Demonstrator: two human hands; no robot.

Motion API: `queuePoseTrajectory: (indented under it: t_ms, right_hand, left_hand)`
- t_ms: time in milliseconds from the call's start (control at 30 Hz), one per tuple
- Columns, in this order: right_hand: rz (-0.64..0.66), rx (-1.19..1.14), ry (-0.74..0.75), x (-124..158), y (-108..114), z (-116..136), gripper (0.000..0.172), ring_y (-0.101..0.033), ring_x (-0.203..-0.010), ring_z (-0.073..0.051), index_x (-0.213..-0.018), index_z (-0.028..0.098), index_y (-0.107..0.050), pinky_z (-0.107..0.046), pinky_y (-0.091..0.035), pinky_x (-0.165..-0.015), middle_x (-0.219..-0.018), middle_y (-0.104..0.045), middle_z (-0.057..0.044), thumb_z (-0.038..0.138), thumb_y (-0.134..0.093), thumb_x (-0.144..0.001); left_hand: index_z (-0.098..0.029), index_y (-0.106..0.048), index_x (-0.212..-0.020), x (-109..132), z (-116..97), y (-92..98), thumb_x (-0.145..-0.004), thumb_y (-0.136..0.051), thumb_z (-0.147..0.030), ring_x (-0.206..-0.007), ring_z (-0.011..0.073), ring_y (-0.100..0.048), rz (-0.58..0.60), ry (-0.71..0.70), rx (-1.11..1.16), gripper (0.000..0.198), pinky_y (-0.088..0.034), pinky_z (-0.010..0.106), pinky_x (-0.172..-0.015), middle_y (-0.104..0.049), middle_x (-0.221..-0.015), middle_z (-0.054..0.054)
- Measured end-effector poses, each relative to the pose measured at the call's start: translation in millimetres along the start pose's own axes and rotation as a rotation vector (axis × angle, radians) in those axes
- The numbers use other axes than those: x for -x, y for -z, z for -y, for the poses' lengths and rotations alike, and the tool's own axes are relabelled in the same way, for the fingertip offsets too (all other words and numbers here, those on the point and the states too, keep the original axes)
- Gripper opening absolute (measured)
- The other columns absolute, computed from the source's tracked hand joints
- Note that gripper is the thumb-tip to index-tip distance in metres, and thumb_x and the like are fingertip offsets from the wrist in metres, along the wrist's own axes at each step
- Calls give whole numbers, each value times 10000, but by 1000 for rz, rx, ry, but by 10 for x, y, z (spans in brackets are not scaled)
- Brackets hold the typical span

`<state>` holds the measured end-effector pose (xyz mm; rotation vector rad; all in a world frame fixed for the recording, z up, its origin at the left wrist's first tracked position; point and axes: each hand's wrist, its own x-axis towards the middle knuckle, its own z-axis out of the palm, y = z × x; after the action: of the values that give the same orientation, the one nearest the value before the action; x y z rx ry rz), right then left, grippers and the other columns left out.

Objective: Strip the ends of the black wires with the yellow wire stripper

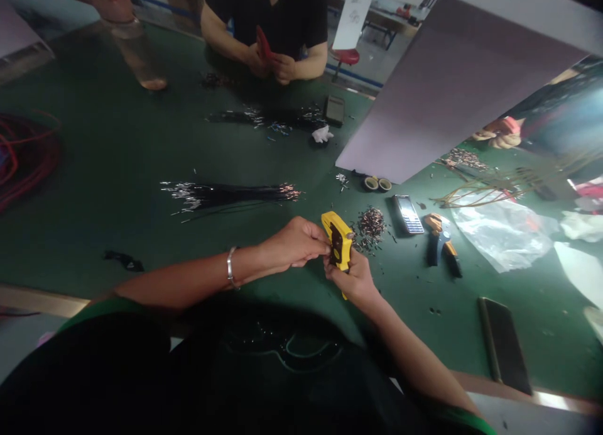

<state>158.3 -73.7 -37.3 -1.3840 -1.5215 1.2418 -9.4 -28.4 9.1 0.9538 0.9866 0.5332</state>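
Observation:
My right hand [355,279] is wrapped round a yellow wire stripper [340,234] with a dark inner face. Against its left side, the closed fingers of my left hand [301,243] meet the tool. Whatever they pinch, perhaps a wire end, is too small to make out. Beyond my left hand lies a bundle of black wires [235,195], silvery at the left end and bare copper at the right. Just right of the yellow tool is a heap of small dark and coppery bits [371,224].
Right of the heap lie a keypad phone [407,215], an orange-and-black hand tool [441,243], a plastic bag [504,231] and a dark smartphone [505,346]. A white partition [424,83] stands behind two small rolls [377,183]. Across the table a person's hands [273,65] hold something red.

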Motion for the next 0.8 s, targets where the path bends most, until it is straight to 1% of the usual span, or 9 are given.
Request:
queuePoseTrajectory:
  t_ms: [133,267,433,500,567,700,800]
  right_hand:
    - [-38,80,47,13,-1,-43,86,-405,-531,-119,-686,212,-477,-254,-341,-505,-578,-453,39,203,-556,-654]
    - [-57,162,92,29,-6,-83,116,-375,-516,-107,-677,223,-427,-242,-321,-499,-565,-410,54,184,-534,-660]
    - [-70,277,200,41,4,-39,129,-375,-512,-113,-731,227,-426,-258,-317,-510,-590,-424,49,189,-516,-647]
    - [-74,325,237,38,11,-13,157,-372,-512,-120,-761,231,-429,-265,-319,-514,-594,-434,44,199,-515,-633]
    - [-80,368,274,35,17,0,175,-365,-512,-128,-771,235,-417,-271,-316,-515,-593,-431,41,208,-512,-626]
    - [-113,420,399,38,20,-13,163,-381,-523,-142,-760,239,-380,-279,-311,-520,-610,-431,25,202,-495,-650]
    - [-129,450,454,42,22,-24,171,-390,-527,-150,-770,239,-375,-285,-309,-526,-618,-438,18,190,-491,-654]
  left_hand:
    - [-104,-680,-711,-8,16,34,-728,-622,-38,-329,19,-288,50,-14,23,90,-143,210,-326,-437,-448,-57]
    - [-110,-681,-677,23,-48,43,-720,-629,-50,-326,18,-276,55,18,-8,90,-150,213,-325,-417,-427,-60]
    - [-112,-693,-661,31,-80,44,-664,-651,-70,-335,6,-274,72,-6,-53,59,-166,201,-329,-485,-472,-49]
    - [-117,-676,-620,16,-60,53,-644,-667,-85,-331,5,-272,71,-18,-69,41,-167,195,-330,-469,-450,-60]
    - [-125,-654,-583,1,-37,65,-646,-672,-99,-328,6,-276,67,-25,-90,70,-178,190,-331,-445,-425,-70]
    - [-134,-645,-580,-5,-22,79,-664,-646,-95,-323,12,-295,56,-34,-127,93,-209,182,-329,-425,-408,-77]
    - [-139,-613,-538,3,-40,71,-643,-642,-83,-318,9,-296,44,-33,-150,123,-213,174,-323,-414,-398,-78]
